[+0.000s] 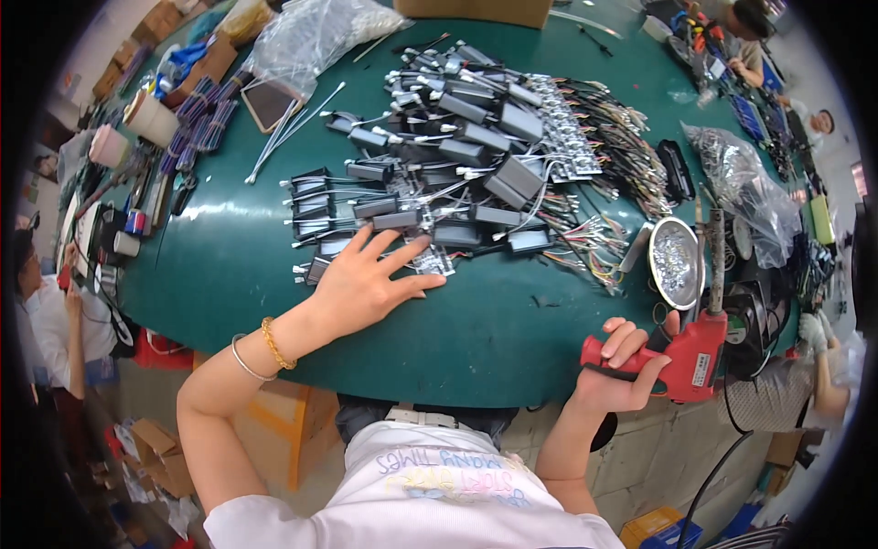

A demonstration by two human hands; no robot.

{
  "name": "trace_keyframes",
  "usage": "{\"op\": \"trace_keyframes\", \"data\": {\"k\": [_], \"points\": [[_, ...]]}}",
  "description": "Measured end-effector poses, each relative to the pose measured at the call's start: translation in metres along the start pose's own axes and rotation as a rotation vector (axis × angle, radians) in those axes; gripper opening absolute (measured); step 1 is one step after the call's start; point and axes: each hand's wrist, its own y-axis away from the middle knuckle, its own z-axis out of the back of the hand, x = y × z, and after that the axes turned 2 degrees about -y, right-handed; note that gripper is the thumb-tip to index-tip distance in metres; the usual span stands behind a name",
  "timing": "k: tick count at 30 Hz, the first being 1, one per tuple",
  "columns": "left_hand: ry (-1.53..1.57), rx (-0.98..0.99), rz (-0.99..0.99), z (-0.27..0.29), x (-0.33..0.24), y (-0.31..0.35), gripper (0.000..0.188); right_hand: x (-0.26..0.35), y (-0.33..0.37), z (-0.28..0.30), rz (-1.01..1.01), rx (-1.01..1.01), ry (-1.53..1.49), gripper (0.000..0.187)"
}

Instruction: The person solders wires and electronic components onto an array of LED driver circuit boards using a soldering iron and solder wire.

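Note:
My left hand (355, 282) lies with its fingers spread over the near edge of a pile of black rectangular modules (462, 151) with white-tipped leads. Its fingertips touch a module (396, 220) and reach a strip of circuit board (433, 262); what lies under the palm is hidden. At the table's right front edge, my right hand (626, 366) is wrapped round the handle of a red soldering gun (692, 359). The gun's long metal barrel (716, 261) points away from me, beside a metal bowl (675, 263) of shiny silvery bits.
Bundles of coloured wires (608, 137) flank the pile's right side. A small black fan (748, 322) stands beside the gun, whose black cord (713, 471) hangs below. Clear plastic bags (315, 41), white cable ties (291, 133) and cups (149, 117) lie around; co-workers sit at both sides.

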Motion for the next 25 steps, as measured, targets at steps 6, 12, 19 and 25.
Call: {"op": "trace_keyframes", "data": {"k": [6,12,19,25], "points": [[-0.049,0.053,-0.016,-0.009,0.045,-0.030,0.031,0.001,0.000,-0.001,-0.002,-0.027,-0.013,0.050],[0.151,0.682,0.135,0.072,0.042,-0.081,0.028,0.007,-0.006,0.001,-0.001,-0.078,-0.012,0.050],[0.092,0.074,0.039,0.019,0.077,-0.318,0.033,0.019,-0.037,0.015,0.031,-0.148,0.152,0.053],[-0.078,0.341,0.385,-0.126,0.109,-0.484,0.064,0.002,-0.032,0.031,0.029,-0.150,0.380,0.056]]}}
